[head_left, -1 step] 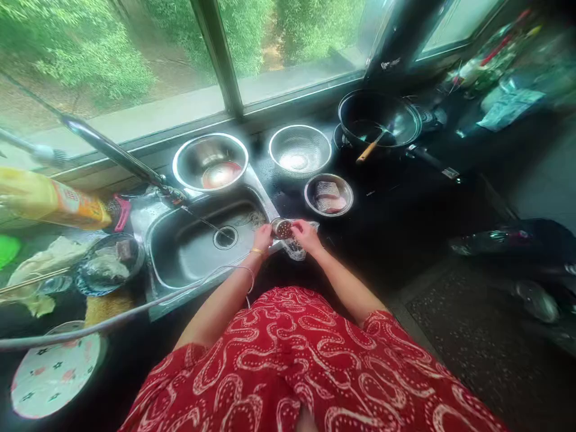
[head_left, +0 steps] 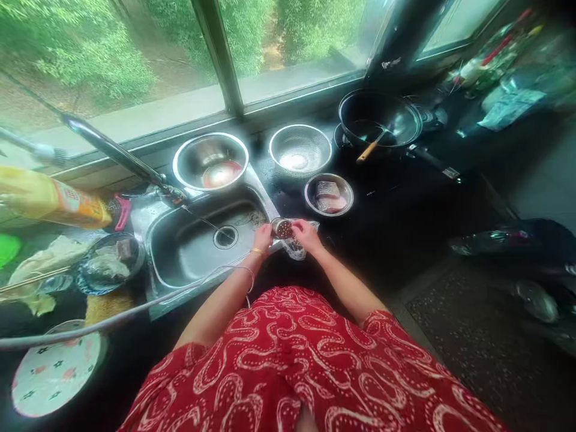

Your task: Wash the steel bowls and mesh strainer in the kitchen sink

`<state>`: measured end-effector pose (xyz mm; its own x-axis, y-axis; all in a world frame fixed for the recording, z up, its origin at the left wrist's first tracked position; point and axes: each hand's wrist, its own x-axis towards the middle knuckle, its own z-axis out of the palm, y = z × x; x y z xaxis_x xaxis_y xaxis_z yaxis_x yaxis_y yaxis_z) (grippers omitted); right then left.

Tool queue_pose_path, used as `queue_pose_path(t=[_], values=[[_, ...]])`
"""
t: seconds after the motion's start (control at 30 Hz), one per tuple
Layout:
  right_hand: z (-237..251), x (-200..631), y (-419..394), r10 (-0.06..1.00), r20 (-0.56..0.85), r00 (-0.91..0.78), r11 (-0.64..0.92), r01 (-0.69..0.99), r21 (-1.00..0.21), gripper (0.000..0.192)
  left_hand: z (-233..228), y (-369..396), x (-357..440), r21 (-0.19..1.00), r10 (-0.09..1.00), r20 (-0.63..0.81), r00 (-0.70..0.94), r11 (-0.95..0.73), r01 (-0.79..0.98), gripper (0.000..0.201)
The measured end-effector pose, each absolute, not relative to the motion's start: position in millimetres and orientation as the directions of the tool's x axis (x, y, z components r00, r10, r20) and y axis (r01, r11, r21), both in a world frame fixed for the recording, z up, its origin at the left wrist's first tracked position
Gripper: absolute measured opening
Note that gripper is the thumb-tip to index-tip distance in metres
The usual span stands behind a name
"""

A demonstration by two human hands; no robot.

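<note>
My left hand (head_left: 263, 238) grips a small round metal strainer (head_left: 282, 228) with dark bits inside, held over the right rim of the steel sink (head_left: 180, 264). My right hand (head_left: 307, 235) is on the other side of the strainer, fingers closed on a clear plastic bag (head_left: 294, 248) that hangs just below it. Both hands meet at the counter edge, in front of my red patterned dress. A thin stream runs from the long tap (head_left: 117, 153) towards the sink drain (head_left: 225, 237).
Behind the sink stand a steel bowl (head_left: 210, 161), a colander (head_left: 300, 150) and a small bowl of fish pieces (head_left: 329, 195). A black wok (head_left: 379, 117) with a wooden-handled utensil is at the back right. Dishes, a glass bowl (head_left: 108, 264) and a yellow bottle (head_left: 49, 201) crowd the left.
</note>
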<state>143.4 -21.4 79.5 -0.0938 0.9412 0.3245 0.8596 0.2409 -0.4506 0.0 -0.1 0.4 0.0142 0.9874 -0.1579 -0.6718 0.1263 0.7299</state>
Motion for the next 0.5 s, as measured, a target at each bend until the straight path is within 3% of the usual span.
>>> queue_pose_path(t=[0.3,0.4,0.5], values=[[63.6,157.4,-17.6,0.921,0.330,-0.209,0.278,0.944,-0.178,0.020,9.2,0.5,-17.3,0.572,0.973,-0.218,0.080,0.194,-0.797,0.026],[65.4,153.7,-21.0,0.904,0.378,-0.202,0.298,0.930,-0.216,0.022,10.5,-1.7,-17.0,0.510,0.963,-0.239,0.128,0.236,-0.827,0.026],[69.4,147.7,-24.1,0.883,0.447,-0.140,0.313,0.886,-0.342,0.023,9.7,-4.0,-11.5,0.424,0.940,-0.273,0.203,0.307,-0.852,0.024]])
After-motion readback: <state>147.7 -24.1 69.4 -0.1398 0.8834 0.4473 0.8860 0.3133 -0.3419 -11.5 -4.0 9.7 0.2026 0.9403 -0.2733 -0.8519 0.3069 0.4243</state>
